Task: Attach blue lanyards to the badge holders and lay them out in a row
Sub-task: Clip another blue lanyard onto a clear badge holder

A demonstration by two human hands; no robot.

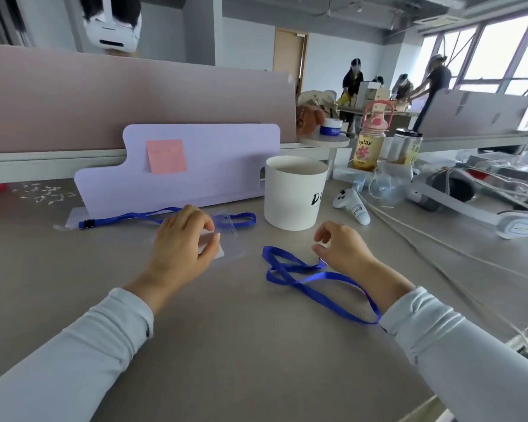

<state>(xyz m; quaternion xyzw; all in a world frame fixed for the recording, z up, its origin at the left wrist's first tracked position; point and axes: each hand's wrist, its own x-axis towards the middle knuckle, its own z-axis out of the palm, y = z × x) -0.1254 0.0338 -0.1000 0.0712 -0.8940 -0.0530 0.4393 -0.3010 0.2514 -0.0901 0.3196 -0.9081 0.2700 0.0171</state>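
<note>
Step in hand, as I'm reading it: getting the lanyard end onto the holder.

- Left hand (pixel 182 242), centre-left of frame, is curling its fingers down over the clear rectangular plastic badge holder (pixel 230 252) and pinning it on the grey matte table (pixel 226 345).
- Right hand (pixel 343 254), centre-right, is closing thumb against fingertips where the end of the loose blue ribbon lanyard (pixel 302 280) is running up into it. The clip is hidden under the fingers, so I can't tell if it's open.
- The rest of that ribbon is lying in a twisted loop below and between the hands, trailing under the right sleeve.

To do it well:
- Tip the holder's slotted top edge off the table and turn it toward the right hand. It's transparent, so I'd be finding the slot by feel.
- Bring clip to slot, not the reverse, since the ribbon is dragging.
- Untwist the loop before laying it down.

A second blue lanyard with a black buckle (pixel 128 217) is lying just behind the left hand, and that's probably the row line. I can't tell whether it's attached to a holder. The white cylindrical cup (pixel 293 193) is standing close behind, so I'd be keeping the loop off it.
</note>
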